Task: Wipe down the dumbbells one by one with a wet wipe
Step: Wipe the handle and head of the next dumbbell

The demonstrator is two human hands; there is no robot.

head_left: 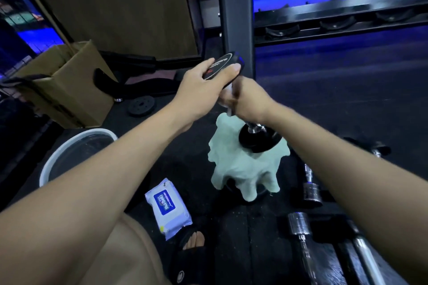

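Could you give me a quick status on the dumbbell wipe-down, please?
Left hand grips dumbbell top end. Right hand rubs wet wipe on handle. Lower end rests on green cloth. Nothing obstructing.

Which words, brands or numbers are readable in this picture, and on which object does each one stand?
None can be read with certainty.
Wet wipe pack: blue label with white letters, upside down and blurred.
Dumbbell, upper end cap under the left hand: white lettering and a red mark, too blurred.
Sandal: small round logo, unreadable.

Print on wipes pack (168, 208) and dumbbell (223, 65) is illegible.
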